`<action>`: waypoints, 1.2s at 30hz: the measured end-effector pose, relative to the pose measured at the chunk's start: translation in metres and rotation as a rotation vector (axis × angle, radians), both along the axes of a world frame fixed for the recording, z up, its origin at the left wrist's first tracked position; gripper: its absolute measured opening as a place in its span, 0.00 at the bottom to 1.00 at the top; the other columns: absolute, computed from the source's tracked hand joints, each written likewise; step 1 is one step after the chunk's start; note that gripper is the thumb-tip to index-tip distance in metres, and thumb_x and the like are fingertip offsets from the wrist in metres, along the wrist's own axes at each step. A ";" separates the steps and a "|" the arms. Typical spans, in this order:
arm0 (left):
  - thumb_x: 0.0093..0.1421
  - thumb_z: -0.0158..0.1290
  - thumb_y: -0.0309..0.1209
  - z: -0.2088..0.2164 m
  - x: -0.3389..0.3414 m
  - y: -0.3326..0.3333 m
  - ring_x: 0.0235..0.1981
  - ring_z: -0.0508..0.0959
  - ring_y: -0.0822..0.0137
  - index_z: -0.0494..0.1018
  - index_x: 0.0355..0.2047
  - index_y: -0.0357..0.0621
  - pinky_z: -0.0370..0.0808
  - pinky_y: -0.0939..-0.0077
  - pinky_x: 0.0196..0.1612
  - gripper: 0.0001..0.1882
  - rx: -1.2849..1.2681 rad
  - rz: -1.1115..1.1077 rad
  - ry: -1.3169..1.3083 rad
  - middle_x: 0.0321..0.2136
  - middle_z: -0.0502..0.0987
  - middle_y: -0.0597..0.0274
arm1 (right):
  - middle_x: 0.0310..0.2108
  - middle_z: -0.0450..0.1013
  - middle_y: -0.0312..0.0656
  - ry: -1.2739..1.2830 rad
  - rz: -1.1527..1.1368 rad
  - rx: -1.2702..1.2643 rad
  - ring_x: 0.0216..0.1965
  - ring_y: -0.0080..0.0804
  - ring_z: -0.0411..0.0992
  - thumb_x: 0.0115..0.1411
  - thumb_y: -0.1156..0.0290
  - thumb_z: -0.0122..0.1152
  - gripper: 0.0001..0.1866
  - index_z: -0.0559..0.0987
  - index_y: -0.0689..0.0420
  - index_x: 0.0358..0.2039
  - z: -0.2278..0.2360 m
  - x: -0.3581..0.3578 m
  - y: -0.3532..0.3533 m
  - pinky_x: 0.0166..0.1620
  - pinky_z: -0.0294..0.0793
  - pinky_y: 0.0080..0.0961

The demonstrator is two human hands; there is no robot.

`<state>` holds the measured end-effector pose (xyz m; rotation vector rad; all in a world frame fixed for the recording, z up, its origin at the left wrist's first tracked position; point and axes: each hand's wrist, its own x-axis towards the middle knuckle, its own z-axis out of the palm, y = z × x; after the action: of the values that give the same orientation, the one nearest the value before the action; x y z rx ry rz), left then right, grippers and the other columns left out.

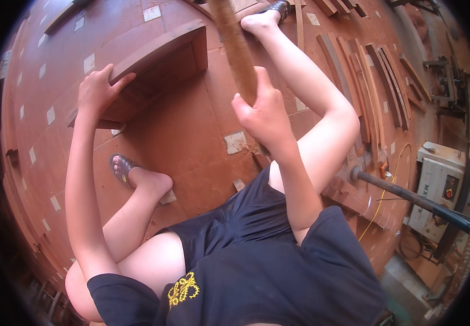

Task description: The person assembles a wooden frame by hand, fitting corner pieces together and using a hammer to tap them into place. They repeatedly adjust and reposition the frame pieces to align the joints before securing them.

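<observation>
Two things are in the hands: a long wooden stick (237,49) and a curved wooden piece (156,65). The stick's long axis runs from about 12 o'clock at the top edge down toward 6 o'clock, leaning slightly rightward as it descends, and its lower end is hidden behind the right hand (265,111). That hand is closed around the stick, thumb up along its side, with the forearm rising from the lower edge across the person's dark shorts (246,217). The left hand (98,87) sits at 9 o'clock from the stick, well apart, arm nearly straight, fingers curled over the near edge of the curved piece. That piece lies on the reddish floor (191,146), stretching toward 1 o'clock from the left hand.
</observation>
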<state>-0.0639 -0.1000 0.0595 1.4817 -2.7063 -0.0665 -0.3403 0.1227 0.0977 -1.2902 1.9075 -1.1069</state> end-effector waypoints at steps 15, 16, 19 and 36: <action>0.57 0.54 0.62 -0.002 0.012 -0.003 0.37 0.81 0.45 0.77 0.40 0.39 0.77 0.53 0.40 0.34 0.048 -0.001 0.110 0.31 0.81 0.44 | 0.31 0.79 0.58 0.136 -0.003 0.193 0.31 0.43 0.80 0.56 0.74 0.58 0.24 0.69 0.65 0.54 -0.021 0.008 -0.005 0.37 0.77 0.36; 0.58 0.54 0.61 0.001 0.018 -0.005 0.38 0.81 0.44 0.77 0.41 0.39 0.77 0.53 0.41 0.33 0.060 -0.013 0.145 0.32 0.81 0.43 | 0.30 0.78 0.61 0.158 -0.009 0.256 0.33 0.52 0.80 0.56 0.75 0.58 0.25 0.68 0.66 0.55 -0.019 0.004 -0.003 0.38 0.77 0.41; 0.60 0.53 0.58 0.023 0.056 -0.021 0.40 0.81 0.47 0.77 0.46 0.40 0.77 0.56 0.44 0.32 0.275 0.025 0.129 0.35 0.81 0.43 | 0.34 0.80 0.58 0.020 0.001 0.120 0.34 0.48 0.81 0.57 0.76 0.56 0.24 0.68 0.65 0.55 -0.026 0.002 -0.001 0.40 0.77 0.38; 0.64 0.39 0.38 -0.168 0.073 0.007 0.29 0.76 0.66 0.78 0.28 0.37 0.71 0.66 0.37 0.22 0.002 1.006 1.874 0.28 0.81 0.58 | 0.28 0.75 0.39 -0.126 0.218 0.281 0.19 0.19 0.70 0.59 0.78 0.56 0.20 0.70 0.63 0.53 0.028 0.045 -0.022 0.21 0.70 0.20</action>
<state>0.0090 -0.0929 -0.1090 1.2912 -0.4594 -0.8240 -0.2957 0.1003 0.1259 -1.2066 1.7118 -0.7602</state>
